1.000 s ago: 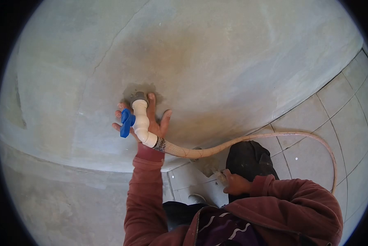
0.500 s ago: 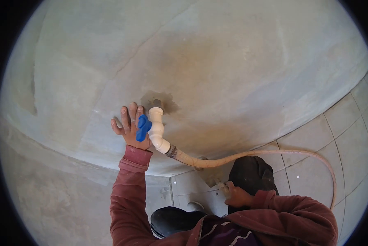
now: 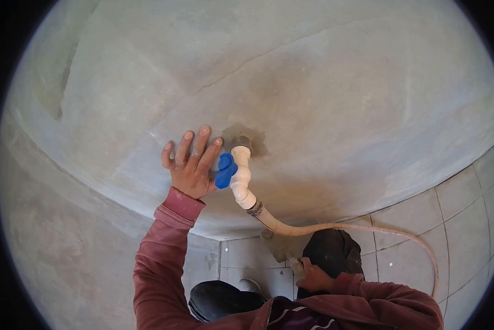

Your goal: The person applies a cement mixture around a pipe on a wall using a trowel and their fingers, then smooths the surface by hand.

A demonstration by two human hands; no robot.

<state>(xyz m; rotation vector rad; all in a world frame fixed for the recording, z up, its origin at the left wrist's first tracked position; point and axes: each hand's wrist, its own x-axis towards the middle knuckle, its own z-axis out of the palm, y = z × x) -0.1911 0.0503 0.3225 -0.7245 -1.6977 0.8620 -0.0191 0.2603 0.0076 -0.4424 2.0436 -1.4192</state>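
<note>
My left hand (image 3: 192,168) lies against the plastered wall (image 3: 324,99), its fingers spread, just left of a blue valve handle (image 3: 225,171). The handle sits on a white valve and elbow (image 3: 241,179) that comes out of a grey fitting in the wall, with a darker patch around it. A pale hose (image 3: 291,229) is joined to the elbow and curves away to the right. Low in the view, my right hand (image 3: 314,276) is closed on the handle of a trowel (image 3: 281,248), whose flat blade points up and left.
Grey floor tiles (image 3: 412,225) run along the wall's foot at the right, with the hose over them. A second grey wall surface (image 3: 93,236) stands at the left. My dark-clad knees (image 3: 332,250) are near the bottom.
My left hand has shifted left relative to the valve, its fingers more fully in sight. The view has moved, so the valve appears further right. My right hand still holds the trowel.
</note>
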